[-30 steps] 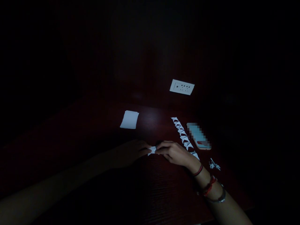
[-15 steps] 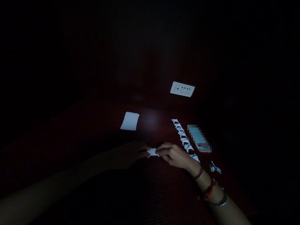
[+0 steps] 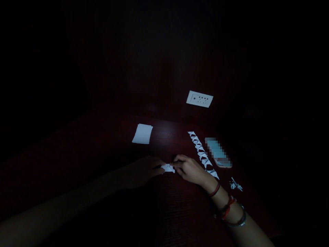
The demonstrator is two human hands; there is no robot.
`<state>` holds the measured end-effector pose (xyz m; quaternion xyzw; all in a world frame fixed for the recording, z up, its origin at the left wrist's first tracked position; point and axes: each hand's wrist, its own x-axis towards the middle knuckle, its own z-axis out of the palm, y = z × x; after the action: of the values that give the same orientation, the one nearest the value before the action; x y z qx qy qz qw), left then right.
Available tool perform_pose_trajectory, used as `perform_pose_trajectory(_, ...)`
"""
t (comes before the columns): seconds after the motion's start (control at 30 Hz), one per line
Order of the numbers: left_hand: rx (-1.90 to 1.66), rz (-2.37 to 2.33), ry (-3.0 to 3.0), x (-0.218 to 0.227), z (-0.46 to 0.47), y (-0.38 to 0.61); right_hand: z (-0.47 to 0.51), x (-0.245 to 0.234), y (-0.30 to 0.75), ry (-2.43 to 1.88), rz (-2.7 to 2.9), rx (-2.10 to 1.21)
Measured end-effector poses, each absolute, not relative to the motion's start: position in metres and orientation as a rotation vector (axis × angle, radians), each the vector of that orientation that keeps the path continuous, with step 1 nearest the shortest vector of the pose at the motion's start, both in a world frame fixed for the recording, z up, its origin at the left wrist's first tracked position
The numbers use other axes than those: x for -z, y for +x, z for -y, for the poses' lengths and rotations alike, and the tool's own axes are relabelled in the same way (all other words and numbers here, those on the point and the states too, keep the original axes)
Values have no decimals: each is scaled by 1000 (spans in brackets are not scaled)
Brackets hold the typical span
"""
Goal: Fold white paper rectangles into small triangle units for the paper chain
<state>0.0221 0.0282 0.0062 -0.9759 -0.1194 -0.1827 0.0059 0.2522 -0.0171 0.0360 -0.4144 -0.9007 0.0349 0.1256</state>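
A small, white, crisply creased piece of folded paper (image 3: 169,168) sits low at the middle of the view, between the two hands, close over a dark red, glossy tabletop with fine wood-like grain (image 3: 177,206). The left hand (image 3: 144,169), deep in shadow, has its thumb and forefinger closed narrowly on the left end of the paper. The right hand (image 3: 189,168), better lit, bends its fingers over the opposite end, a fingertip touching the upper right edge; whether its thumb pinches the paper too, I cannot tell. The paper's visible face is flat with angular points at its lower corners. Around the right wrist and forearm go a thin dark red and black band (image 3: 215,189), a bright red knotted cord (image 3: 228,207) and a dark bracelet with a silvery ribbed part (image 3: 240,221). Just beyond that hand runs a slanting row of white folded-paper pieces (image 3: 200,149), all sharp triangles with dark gaps between. Beside the row lies a flat, round-cornered phone (image 3: 218,152), its pale blue-green screen pixelated, and nearer, a loose cluster of thin white scraps (image 3: 235,184). Farther back on the left rests a neat stack of smooth, white rectangular sheets (image 3: 142,134); a white rectangular socket plate (image 3: 199,99) is set in the dark upright surface behind.
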Motion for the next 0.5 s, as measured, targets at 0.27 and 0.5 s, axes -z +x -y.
perform_pose_trajectory(0.27,540,396,-3006,-1,-29,23,23,-39,253,-1261,2625,-124)
perform_pose_trajectory(0.5,604,322,-3019,-2,-30,18,23,-40,260,-1181,2614,-200)
